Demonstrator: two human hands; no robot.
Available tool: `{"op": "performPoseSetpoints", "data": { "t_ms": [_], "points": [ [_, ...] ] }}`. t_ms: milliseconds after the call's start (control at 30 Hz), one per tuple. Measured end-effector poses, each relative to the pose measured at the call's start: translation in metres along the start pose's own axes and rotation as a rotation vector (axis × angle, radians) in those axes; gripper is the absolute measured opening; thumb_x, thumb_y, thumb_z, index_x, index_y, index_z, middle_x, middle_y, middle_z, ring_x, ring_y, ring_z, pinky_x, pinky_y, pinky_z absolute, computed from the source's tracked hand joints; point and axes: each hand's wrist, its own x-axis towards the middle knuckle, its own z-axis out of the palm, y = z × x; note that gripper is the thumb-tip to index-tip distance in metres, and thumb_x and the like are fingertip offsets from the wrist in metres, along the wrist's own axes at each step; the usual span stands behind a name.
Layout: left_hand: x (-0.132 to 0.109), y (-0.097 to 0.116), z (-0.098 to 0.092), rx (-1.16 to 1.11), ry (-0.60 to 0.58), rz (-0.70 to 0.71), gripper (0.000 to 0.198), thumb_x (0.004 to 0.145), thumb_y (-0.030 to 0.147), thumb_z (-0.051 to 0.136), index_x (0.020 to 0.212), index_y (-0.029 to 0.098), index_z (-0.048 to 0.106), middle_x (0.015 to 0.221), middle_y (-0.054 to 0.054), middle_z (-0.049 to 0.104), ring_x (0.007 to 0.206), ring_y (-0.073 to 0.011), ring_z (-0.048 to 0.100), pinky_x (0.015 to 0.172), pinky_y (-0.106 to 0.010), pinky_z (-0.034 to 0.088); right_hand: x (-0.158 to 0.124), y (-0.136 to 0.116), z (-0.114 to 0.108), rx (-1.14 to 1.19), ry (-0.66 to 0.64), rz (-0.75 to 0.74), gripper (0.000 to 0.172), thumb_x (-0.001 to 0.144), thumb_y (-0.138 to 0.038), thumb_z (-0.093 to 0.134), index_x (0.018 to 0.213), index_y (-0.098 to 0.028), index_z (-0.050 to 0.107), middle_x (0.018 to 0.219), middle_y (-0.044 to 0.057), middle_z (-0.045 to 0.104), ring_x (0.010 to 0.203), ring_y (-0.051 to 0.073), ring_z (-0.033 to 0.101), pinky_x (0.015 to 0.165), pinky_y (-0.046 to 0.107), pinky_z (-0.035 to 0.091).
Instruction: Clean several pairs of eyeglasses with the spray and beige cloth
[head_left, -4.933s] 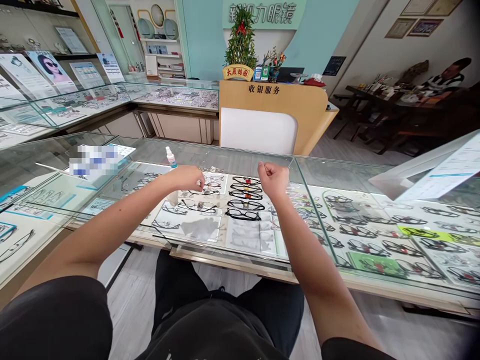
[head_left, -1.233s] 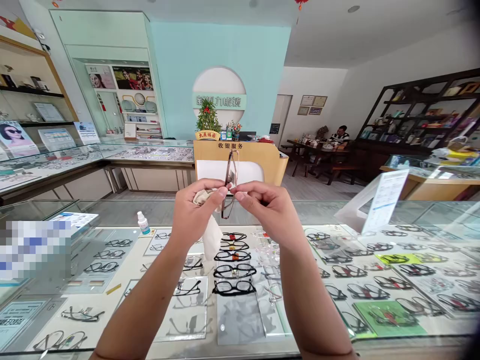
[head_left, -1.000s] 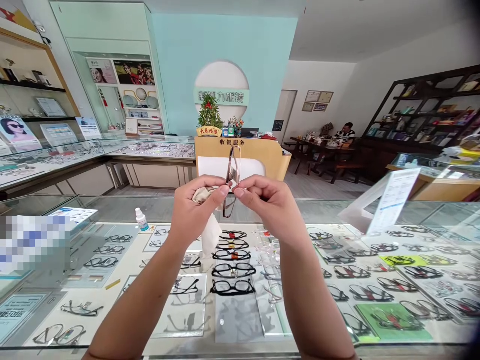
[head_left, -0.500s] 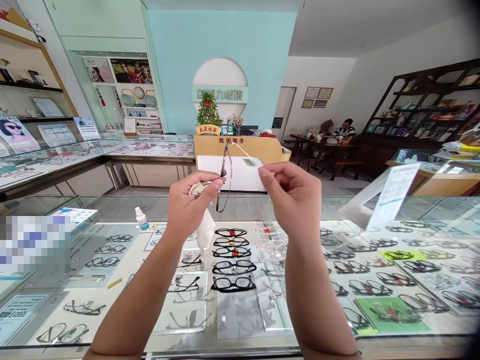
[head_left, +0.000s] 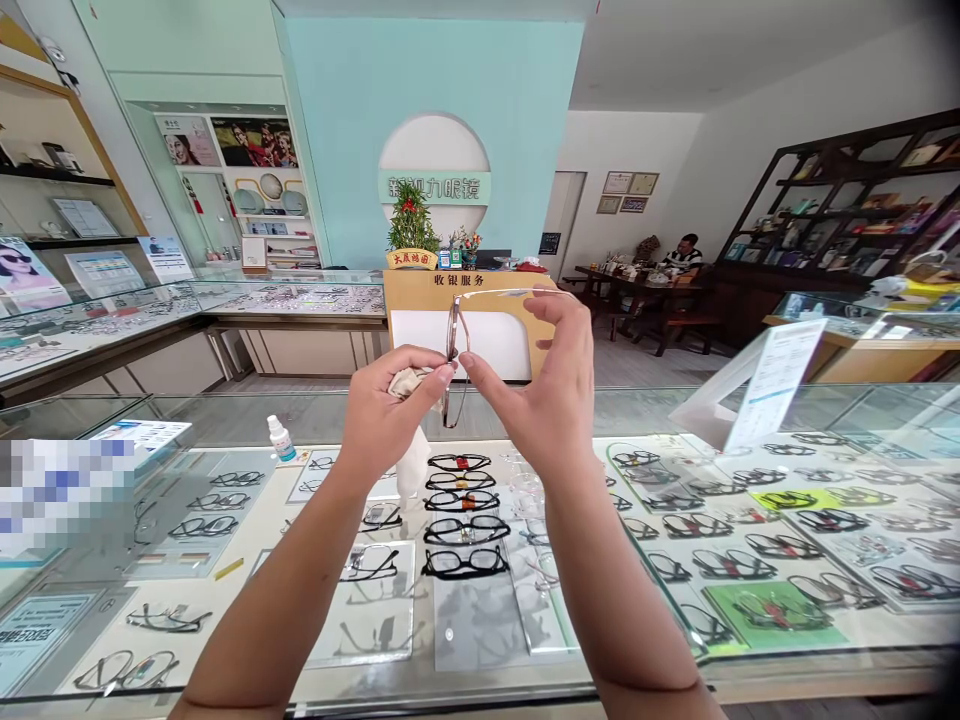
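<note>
Glasses (head_left: 453, 352) hang edge-on between my two hands, raised above the glass counter (head_left: 225, 415). My left hand (head_left: 379, 415) is closed: thumb and forefinger pinch the frame's rim, and a beige cloth (head_left: 409, 383) is bunched in the same grip. My right hand (head_left: 551, 395) is loosely curled. Its fingers (head_left: 553, 305) nip the unfolded temple, and the thumb stretches toward the lens.

Single head-worn view, set close behind the person's raised left hand (head_left: 382, 415) and right hand (head_left: 551, 395), facing forward and slightly downward across the near glass display counter (head_left: 645, 410) toward the distant cashier desk (head_left: 409, 295).
</note>
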Motion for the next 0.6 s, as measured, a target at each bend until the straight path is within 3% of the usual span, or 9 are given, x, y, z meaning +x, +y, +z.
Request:
{"op": "performPoseSetpoints", "data": {
  "t_ms": [367,600],
  "points": [
    [-0.002,-0.003,0.007,-0.027,0.036,-0.018,0.031,0.098,0.055,0.084,0.094,0.025,0.083,0.089,-0.004,0.08,0.082,-0.021,0.075,0.073,-0.033,0.056,0.0,0.006,-0.003,-0.035,-0.054,-0.021,0.063,0.096,-0.026,0.062,0.157,-0.028,0.046,0.155,0.017,0.063,0.149,0.038,0.059,0.12,0.064,0.054],
    [-0.004,-0.005,0.014,-0.021,0.164,0.03,0.038,0.1,0.061,0.081,0.094,0.023,0.078,0.089,-0.003,0.078,0.065,-0.0141,0.059,0.063,-0.03,0.049,0.0,0.005,-0.002,-0.098,-0.182,-0.025,0.055,0.095,-0.013,0.049,0.149,-0.024,0.053,0.153,0.017,0.066,0.147,0.037,0.059,0.125,0.064,0.047]
  ]
}}
